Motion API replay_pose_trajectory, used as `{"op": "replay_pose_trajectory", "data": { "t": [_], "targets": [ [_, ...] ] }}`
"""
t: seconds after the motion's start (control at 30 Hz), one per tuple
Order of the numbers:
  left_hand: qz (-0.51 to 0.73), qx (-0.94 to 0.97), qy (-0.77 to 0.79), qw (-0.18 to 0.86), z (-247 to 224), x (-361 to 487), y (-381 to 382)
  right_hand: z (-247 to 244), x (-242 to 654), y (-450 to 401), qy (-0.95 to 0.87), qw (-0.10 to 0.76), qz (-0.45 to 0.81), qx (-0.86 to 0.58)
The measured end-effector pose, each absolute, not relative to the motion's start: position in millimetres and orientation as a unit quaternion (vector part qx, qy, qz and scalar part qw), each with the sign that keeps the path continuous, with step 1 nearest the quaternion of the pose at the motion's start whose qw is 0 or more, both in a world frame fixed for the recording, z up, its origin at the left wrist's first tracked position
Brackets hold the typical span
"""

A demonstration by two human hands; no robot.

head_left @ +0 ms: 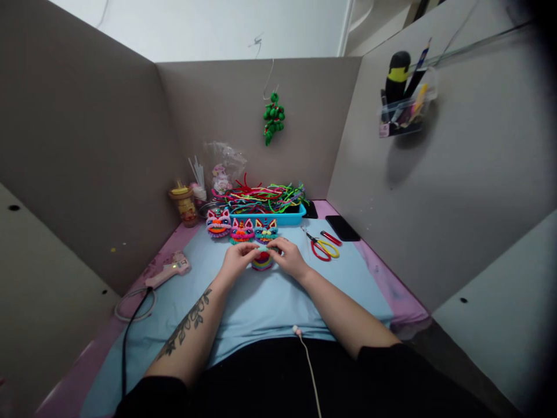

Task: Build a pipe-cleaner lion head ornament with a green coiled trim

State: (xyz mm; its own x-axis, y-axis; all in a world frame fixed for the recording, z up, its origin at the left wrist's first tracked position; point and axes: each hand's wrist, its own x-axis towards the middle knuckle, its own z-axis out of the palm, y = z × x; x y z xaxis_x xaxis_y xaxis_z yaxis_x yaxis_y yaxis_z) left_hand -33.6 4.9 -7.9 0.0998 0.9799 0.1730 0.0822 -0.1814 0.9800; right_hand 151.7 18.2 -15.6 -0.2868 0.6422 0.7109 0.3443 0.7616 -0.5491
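My left hand (pixel 238 259) and my right hand (pixel 288 258) meet over the middle of the blue cloth, fingers pinched. Between the fingertips is a small pale green pipe-cleaner piece (pixel 263 248). Right beneath it sits a round pipe-cleaner figure (pixel 262 264) with red, yellow and blue bands; its upper part is partly hidden by my fingers. Just behind my hands stand three finished-looking pipe-cleaner animal heads: a pink and purple one (pixel 218 224), a pink and teal one (pixel 242 230) and a blue and yellow one (pixel 266 230).
Behind lies a blue tray (pixel 270 217) heaped with colourful pipe cleaners. To the right are scissors (pixel 322 248), a red cutter (pixel 331 238) and a phone (pixel 342 228). On the left lie a pink glue gun (pixel 169 271) with its cord and a lidded cup (pixel 185 206). Grey partitions enclose the table.
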Motion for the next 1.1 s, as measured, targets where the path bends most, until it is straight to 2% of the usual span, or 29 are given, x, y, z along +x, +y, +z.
{"op": "replay_pose_trajectory", "data": {
  "t": [0.17,0.5,1.1],
  "targets": [
    [0.497,0.568,0.443,0.483,-8.2,-33.7,5.9,-16.1,151.2,18.1,-0.783,0.515,0.16,-0.31],
    [0.568,0.506,0.442,0.474,0.1,-36.8,7.1,-13.7,151.8,19.7,-0.697,0.548,0.269,-0.375],
    [0.55,0.5,0.435,0.508,-0.7,-33.8,5.9,-15.9,153.2,22.3,-0.669,0.563,0.304,-0.377]
  ]
}}
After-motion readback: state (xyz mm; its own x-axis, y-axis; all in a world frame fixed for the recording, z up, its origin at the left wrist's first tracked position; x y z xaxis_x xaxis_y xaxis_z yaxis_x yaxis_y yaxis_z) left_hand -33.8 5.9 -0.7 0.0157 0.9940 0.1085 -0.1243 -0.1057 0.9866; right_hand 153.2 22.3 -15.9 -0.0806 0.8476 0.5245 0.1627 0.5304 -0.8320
